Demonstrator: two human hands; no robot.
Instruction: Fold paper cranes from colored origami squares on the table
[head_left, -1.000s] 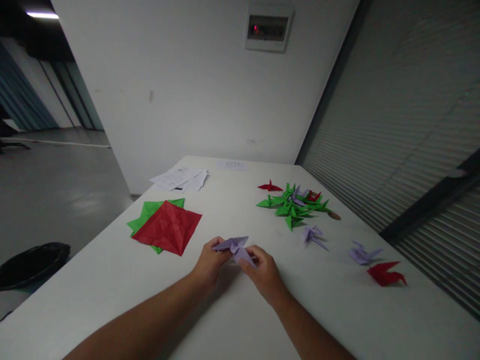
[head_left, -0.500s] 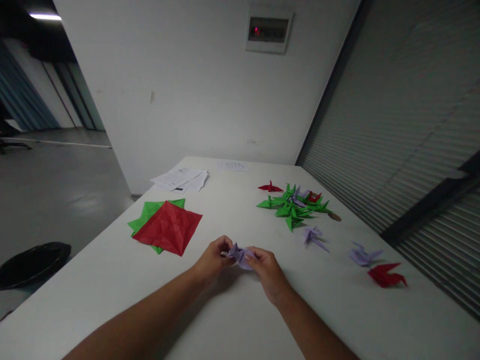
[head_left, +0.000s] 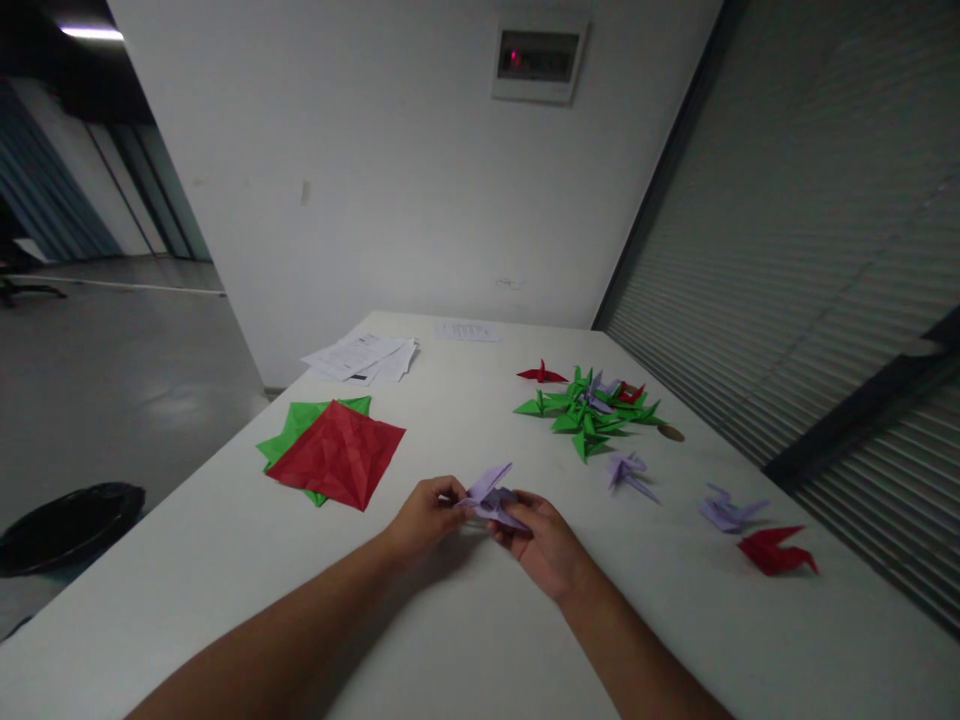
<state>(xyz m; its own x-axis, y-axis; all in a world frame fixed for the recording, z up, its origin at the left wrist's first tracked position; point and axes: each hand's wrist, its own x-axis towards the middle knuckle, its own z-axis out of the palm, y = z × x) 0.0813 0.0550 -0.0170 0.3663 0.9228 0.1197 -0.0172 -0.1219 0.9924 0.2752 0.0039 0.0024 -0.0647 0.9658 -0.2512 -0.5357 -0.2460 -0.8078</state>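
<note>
A partly folded purple paper crane (head_left: 491, 493) is held just above the white table (head_left: 450, 640), pinched from both sides. My left hand (head_left: 424, 518) grips its left end with closed fingers. My right hand (head_left: 547, 540) cups it from below and right, palm turned up, fingers curled on the paper. One pointed flap sticks up and away from me.
A red creased square sheet (head_left: 339, 453) lies on green sheets (head_left: 300, 420) to the left. White printed papers (head_left: 364, 357) sit farther back. A pile of green, red and purple cranes (head_left: 589, 405) lies back right; separate purple cranes (head_left: 628, 472) (head_left: 726, 510) and a red crane (head_left: 776, 551) lie right.
The purple paper went from spread wide between my hands to bunched together, then a pointed flap rose. My right hand turned palm up beneath it.
</note>
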